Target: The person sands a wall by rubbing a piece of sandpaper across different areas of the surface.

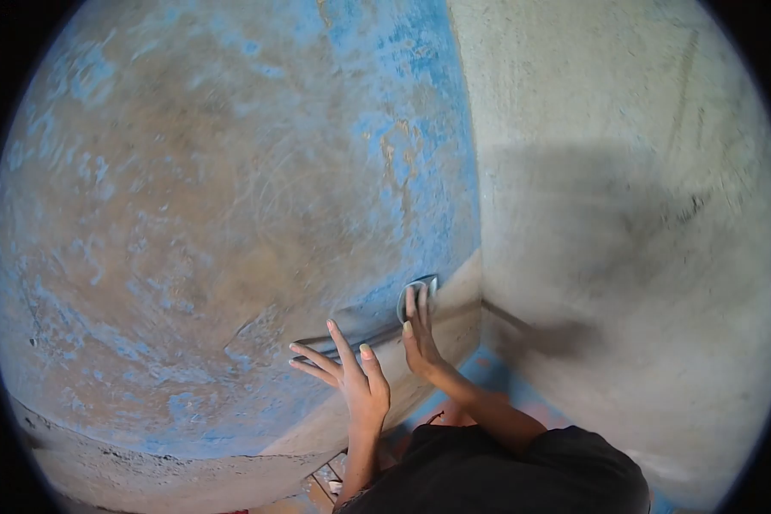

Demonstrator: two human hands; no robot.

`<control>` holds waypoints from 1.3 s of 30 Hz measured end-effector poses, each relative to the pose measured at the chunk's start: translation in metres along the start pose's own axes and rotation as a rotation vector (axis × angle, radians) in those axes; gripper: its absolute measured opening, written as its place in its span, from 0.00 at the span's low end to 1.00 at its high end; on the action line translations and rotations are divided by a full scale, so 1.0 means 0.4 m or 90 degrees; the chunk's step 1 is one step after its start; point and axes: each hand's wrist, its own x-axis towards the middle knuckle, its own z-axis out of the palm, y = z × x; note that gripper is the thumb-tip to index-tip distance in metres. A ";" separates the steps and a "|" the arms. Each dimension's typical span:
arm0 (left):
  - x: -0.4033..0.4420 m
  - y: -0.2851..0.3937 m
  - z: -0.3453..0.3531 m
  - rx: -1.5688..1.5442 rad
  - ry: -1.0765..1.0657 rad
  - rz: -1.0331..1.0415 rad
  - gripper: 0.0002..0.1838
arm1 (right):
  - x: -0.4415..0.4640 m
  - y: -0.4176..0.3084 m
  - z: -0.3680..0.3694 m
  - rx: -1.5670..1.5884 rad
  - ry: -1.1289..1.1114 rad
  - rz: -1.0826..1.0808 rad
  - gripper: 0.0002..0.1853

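My right hand [419,338] is pressed against the worn blue wall [265,197] near the corner. Under its fingers is a small, curled grey sheet [418,283] that looks like sandpaper; the hand covers much of it. To the left, my left hand [358,379] is raised with its fingers spread and nothing in it. Its fingertips are at or close to the wall; whether they touch I cannot tell. Dark shadows of the hands fall on the wall around them.
A pale grey wall [625,283] meets the blue one at the corner on my right. The blue paint is patchy, with brown-grey areas showing. A rough ledge [180,475] runs along the lower left. Blue-tinted floor [484,368] shows below the corner.
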 end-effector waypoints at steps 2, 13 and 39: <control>0.015 0.024 0.028 0.004 0.017 -0.015 0.32 | 0.113 0.026 -0.067 0.001 0.033 -0.101 0.34; 0.059 0.110 0.177 0.006 0.098 -0.070 0.34 | 0.220 0.032 -0.135 -0.229 -0.118 -0.227 0.41; 0.481 0.132 -0.508 0.523 0.311 0.283 0.28 | 0.878 -0.573 -0.190 -0.215 0.142 -0.612 0.36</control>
